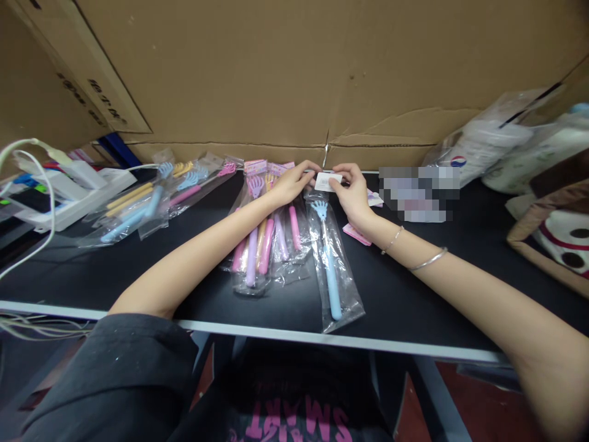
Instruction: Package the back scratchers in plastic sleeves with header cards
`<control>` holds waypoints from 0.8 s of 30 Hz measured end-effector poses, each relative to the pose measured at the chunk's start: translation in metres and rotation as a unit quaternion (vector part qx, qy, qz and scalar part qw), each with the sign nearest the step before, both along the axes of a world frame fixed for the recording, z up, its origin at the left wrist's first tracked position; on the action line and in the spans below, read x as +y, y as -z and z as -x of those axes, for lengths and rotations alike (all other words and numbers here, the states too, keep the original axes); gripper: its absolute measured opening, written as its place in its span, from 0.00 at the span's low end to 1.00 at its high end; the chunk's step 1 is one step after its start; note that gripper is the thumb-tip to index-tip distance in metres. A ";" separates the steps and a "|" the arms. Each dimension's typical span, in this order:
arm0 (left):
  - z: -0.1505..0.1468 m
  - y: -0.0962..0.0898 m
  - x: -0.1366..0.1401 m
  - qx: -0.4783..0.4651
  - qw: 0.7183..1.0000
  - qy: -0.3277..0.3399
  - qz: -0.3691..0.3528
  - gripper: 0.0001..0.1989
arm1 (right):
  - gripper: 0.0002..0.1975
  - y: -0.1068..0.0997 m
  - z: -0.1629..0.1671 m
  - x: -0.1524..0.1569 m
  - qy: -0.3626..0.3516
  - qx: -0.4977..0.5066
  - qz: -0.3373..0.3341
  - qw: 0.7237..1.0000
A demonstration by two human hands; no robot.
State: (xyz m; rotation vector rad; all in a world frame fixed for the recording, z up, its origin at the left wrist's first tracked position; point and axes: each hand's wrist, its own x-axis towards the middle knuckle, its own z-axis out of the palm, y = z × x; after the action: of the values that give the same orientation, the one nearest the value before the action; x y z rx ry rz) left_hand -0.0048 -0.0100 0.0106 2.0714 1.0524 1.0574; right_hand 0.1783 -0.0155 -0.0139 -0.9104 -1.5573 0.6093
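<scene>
The right hand [353, 189] has its grip on a small white card [327, 182], pinched between thumb and fingers. The card has tiny print on it, too small to read. The left hand [294, 182] is just beside it, with its fingers bent toward the card. I cannot tell if its grip has hold of anything.

Right below the card is a clear bag [348, 301] with a blue back scratcher [332, 279] inside. It lies flat on the black desk [396, 307], with its little claw end near the hands and its handle toward the person. Pink cards [356, 234] lie under the right wrist, which wears two thin bracelets [430, 260].

Under the left wrist and next to it is a pile of bagged scratchers [251, 258], pink, purple and yellow. Farther to the left are more bagged ones [133, 221], blue, yellow and pink. Past them is a white power strip [78, 199] with plugs in it.

Over on the right, a white cup [490, 144] stands in a clear bag. A tall brown cardboard wall [276, 73] stands behind everything.
</scene>
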 end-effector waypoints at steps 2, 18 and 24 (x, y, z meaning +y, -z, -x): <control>0.000 -0.002 -0.002 -0.002 1.000 0.007 -0.012 0.12 | 0.12 -0.001 -0.001 -0.001 0.011 0.005 -0.005 1.000; 0.001 -0.001 -0.007 0.004 1.000 0.021 -0.009 0.18 | 0.17 0.010 0.002 0.008 -0.024 0.012 0.034 0.999; 0.001 -0.001 -0.004 0.017 1.000 0.016 -0.006 0.16 | 0.13 0.004 0.003 0.003 -0.047 0.032 0.072 0.996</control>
State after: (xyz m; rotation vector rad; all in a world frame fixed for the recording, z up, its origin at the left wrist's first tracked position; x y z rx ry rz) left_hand -0.0058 -0.0142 0.0115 2.1164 1.0287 1.0174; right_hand 0.1748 -0.0125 -0.0177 -0.9194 -1.5193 0.8194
